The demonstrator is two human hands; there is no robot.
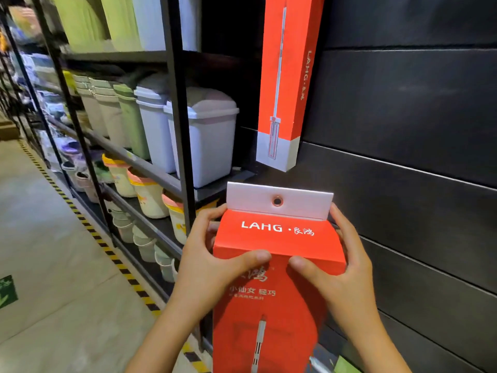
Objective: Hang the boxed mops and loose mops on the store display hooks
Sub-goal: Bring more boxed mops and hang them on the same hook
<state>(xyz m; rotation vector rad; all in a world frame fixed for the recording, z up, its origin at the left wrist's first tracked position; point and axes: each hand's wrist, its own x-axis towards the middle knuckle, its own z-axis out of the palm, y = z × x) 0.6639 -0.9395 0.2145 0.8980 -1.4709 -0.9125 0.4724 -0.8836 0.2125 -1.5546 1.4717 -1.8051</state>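
Observation:
I hold an upright red boxed mop [271, 300] by its top end with both hands. My left hand [215, 257] grips its left side, thumb across the front. My right hand [333, 265] grips the right side, thumb on the front too. The box's white hang tab [279, 200] with a metal eyelet sticks up above my fingers. A second red and white boxed mop [285, 84] hangs above on the dark slat wall [408, 130]. Its hook is out of view.
To the left stands a black metal shelf rack [177, 109] with lidded plastic bins [207, 141] and stacked buckets below. A yellow-black striped line [113, 254] runs along the floor beside the rack. The aisle floor lies at lower left.

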